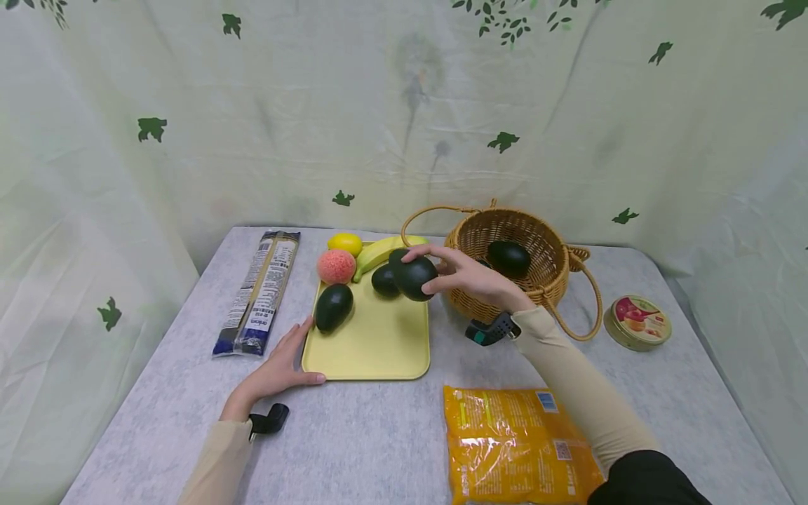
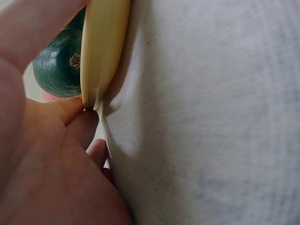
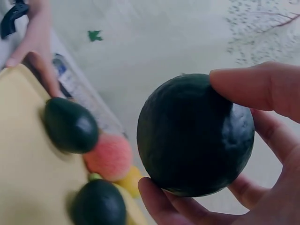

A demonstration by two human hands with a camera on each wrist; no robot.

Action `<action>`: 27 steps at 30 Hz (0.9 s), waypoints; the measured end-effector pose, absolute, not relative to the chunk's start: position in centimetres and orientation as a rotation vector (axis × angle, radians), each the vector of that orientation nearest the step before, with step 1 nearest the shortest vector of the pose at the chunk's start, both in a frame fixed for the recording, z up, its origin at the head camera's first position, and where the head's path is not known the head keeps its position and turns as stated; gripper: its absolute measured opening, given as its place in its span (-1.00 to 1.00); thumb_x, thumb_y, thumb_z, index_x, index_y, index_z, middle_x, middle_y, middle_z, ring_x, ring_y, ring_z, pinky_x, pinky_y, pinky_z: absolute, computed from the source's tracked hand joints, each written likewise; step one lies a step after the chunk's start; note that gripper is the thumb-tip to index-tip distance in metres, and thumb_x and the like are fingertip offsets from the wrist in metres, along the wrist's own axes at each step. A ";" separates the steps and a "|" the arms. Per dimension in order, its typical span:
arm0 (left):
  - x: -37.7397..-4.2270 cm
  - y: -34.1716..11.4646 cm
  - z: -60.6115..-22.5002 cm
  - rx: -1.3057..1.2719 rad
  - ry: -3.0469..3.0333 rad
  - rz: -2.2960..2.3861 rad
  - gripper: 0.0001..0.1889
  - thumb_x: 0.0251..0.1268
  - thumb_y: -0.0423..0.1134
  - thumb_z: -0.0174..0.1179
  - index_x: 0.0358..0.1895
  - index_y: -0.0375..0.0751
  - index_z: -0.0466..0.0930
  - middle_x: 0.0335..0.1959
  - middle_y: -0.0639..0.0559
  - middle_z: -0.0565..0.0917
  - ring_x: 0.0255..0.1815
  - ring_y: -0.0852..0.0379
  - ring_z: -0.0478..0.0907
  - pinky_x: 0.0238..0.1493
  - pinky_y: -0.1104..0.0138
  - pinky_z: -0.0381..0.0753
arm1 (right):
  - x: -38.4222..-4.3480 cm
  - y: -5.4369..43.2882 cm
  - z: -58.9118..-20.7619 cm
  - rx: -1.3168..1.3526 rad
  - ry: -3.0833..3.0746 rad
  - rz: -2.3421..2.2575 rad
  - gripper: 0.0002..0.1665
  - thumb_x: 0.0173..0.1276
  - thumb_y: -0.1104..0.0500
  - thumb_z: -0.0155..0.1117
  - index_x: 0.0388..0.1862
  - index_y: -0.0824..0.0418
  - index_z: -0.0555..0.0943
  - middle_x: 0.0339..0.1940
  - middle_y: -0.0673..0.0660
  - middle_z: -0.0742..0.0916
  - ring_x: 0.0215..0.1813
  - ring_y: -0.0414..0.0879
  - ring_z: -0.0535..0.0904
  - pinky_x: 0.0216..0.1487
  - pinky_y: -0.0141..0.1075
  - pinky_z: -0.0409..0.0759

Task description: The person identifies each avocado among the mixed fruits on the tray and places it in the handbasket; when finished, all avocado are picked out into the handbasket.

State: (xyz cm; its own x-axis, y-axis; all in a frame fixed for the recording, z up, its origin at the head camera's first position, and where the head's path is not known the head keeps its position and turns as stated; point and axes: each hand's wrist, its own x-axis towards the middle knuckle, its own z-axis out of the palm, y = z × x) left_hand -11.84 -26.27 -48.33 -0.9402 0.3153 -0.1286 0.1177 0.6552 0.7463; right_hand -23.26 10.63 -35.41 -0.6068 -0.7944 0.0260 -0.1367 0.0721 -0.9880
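Observation:
My right hand (image 1: pixel 463 273) grips a dark green avocado (image 3: pixel 192 136) between thumb and fingers, above the right part of the yellow tray (image 1: pixel 379 344). On the tray lie an avocado (image 1: pixel 334 307) at the left and another avocado (image 1: pixel 384 280), partly hidden behind the held one. A rough pink round fruit (image 1: pixel 336 266), a lemon (image 1: pixel 344 243) and a banana (image 1: pixel 379 254) are along the tray's back. My left hand (image 1: pixel 278 372) touches the tray's front left corner, thumb at the front edge, fingers extended along the left side. In the left wrist view, fingertips meet the tray's rim (image 2: pixel 105 51).
A wicker basket (image 1: pixel 463 305) with an avocado (image 1: pixel 508 258) inside stands right of the tray. A round tin (image 1: pixel 637 322) sits farther right. An orange plastic packet (image 1: pixel 511 449) lies in front, partly under my right forearm. A long packet (image 1: pixel 259 294) lies left of the tray.

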 end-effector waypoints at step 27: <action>-11.8 -26.3 -48.5 0.346 2.630 1.161 0.18 -0.01 0.00 0.45 0.53 -0.26 -0.23 0.50 -0.35 -0.13 0.47 -0.36 -0.32 0.28 -0.32 -0.20 | -27.5 24.7 -32.8 -0.675 1.920 -1.675 -0.45 0.40 0.42 0.03 0.30 0.02 0.41 0.42 0.14 0.21 0.24 0.12 0.33 0.13 -0.05 0.47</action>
